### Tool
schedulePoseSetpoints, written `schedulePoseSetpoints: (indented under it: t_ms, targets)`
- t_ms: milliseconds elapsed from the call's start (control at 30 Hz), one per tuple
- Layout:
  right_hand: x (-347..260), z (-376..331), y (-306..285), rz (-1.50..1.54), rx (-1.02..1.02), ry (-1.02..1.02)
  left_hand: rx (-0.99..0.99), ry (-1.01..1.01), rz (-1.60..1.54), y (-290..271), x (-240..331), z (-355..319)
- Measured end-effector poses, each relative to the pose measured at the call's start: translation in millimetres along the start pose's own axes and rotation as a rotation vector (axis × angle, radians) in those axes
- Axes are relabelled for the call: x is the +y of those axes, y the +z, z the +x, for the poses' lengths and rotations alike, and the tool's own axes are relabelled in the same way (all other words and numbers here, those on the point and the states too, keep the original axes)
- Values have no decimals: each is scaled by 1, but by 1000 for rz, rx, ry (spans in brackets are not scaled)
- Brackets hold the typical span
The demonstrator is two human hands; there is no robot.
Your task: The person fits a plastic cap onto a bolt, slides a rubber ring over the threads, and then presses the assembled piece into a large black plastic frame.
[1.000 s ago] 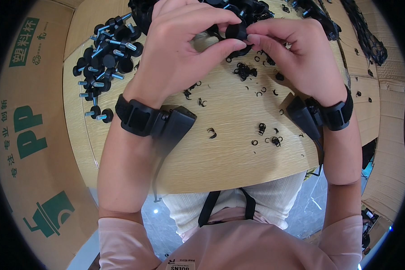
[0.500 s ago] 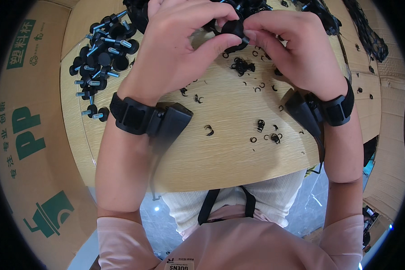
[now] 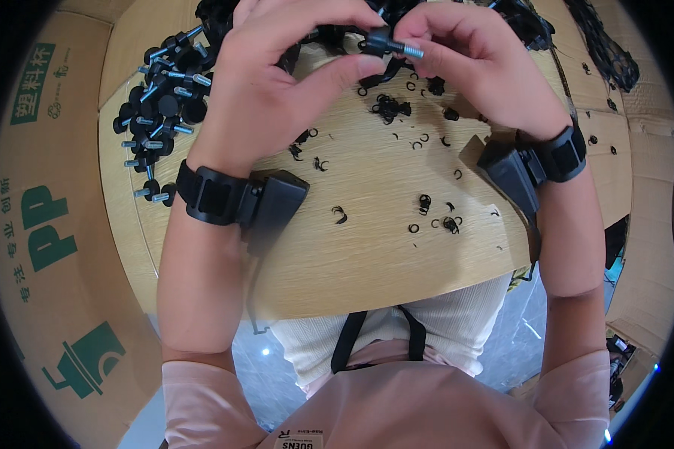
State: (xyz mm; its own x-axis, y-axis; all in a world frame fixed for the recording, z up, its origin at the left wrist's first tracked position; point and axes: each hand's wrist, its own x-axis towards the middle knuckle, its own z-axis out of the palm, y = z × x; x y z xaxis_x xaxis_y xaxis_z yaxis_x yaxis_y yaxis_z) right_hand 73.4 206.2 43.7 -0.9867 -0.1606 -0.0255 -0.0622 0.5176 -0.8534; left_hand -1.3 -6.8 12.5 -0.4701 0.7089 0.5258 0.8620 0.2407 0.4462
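Near the far edge of the table, a black-headed knob bolt (image 3: 382,43) sits between the thumb and fingers of my left hand (image 3: 277,82), its silver threaded stud pointing right. My right hand (image 3: 475,60) is close against the stud, fingers curled and thumb bent inward; whatever its fingertips pinch is hidden. A heap of similar knob bolts (image 3: 165,105) lies left of my left hand. Below the hands, small black rings and curled scraps (image 3: 391,108) are scattered over the tabletop.
The pale wooden table (image 3: 352,277) curves in front of my lap. Cardboard with green print (image 3: 75,224) rises on the left. Black stringy material (image 3: 606,52) lies on the cardboard at the far right, and more dark parts (image 3: 528,22) sit at the table's far right.
The knob bolt has turned, so its threaded stud now shows pointing right. Both hands have shifted slightly left, and the right fingers have moved up a little along the bolt.
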Motion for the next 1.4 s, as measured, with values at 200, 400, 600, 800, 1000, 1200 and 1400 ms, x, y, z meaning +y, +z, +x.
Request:
schedulePoseSetpoints:
  t_ms: [200, 400, 600, 800, 1000, 1200, 1400]
  targets:
    - [29, 3, 1, 302, -77, -5, 204, -43, -52, 3, 1, -1]
    - [32, 5, 0, 425, 66, -123, 182, -41, 48, 2, 0, -4]
    - [15, -1, 6, 508, 121, -116, 182, -11, 97, 1, 2, -1]
    - [17, -3, 9, 432, 91, -64, 195, 24, 103, 4, -6, -4]
    - [19, -3, 11, 410, 92, -73, 193, 32, 95, 5, -2, -2]
    - [15, -2, 4, 321, 58, -61, 141, 56, 106, 4, 0, 0]
    - [7, 1, 3, 473, 41, 149, 175, 133, 60, 4, 7, 3]
